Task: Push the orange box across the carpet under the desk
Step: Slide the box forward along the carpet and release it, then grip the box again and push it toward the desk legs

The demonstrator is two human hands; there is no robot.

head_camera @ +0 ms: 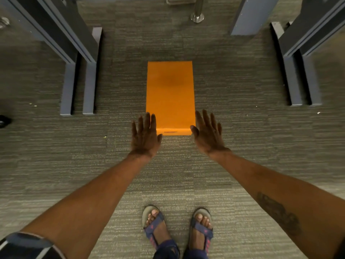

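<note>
An orange box (pixel 170 94) lies flat on the grey carpet (pixel 233 90), its long side pointing away from me toward the space between the desk legs. My left hand (pixel 145 136) is spread open at the box's near left corner. My right hand (pixel 208 132) is spread open at the near right corner. Both palms face down and forward with fingers apart. Whether the hands touch the box I cannot tell. Neither hand grips anything.
Grey desk legs with floor rails stand at left (pixel 89 85) and right (pixel 295 77). A grey panel (pixel 250 15) and a chrome post foot (pixel 197 16) sit at the back. My sandalled feet (pixel 177 227) stand behind the box. A dark caster (pixel 3 121) shows at the left edge.
</note>
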